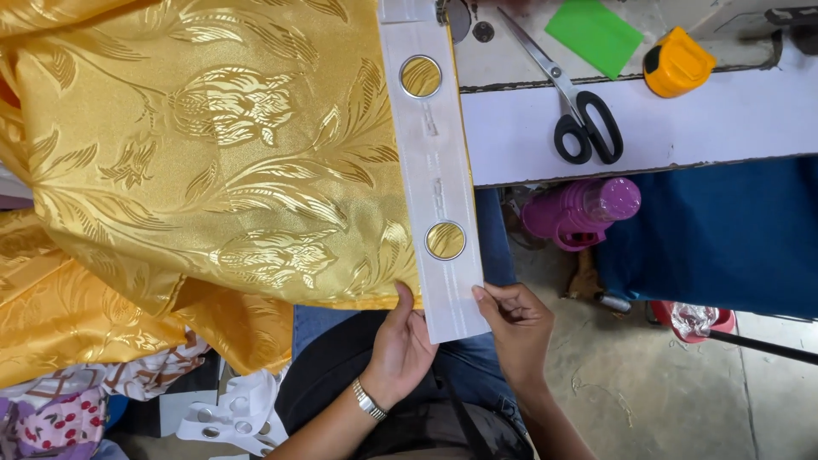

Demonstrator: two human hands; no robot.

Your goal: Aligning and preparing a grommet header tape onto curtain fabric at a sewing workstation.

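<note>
A golden curtain fabric [213,145] with a woven flower pattern lies spread over the left of the view. Along its right edge runs a white header tape [439,179] with two metal eyelet rings, one far [421,76] and one near [446,240]. My left hand [402,345], with a metal watch at the wrist, holds the near end of the tape at its left corner. My right hand [515,324] pinches the same end at its right corner. Both hands grip the tape just below the near ring.
A white table [682,119] carries black-handled scissors [579,111], a yellow tape measure [677,61] and a green card [594,34]. Below it are a pink bottle [584,211] and blue cloth [724,238]. More fabric and white eyelet tape [230,417] lie lower left.
</note>
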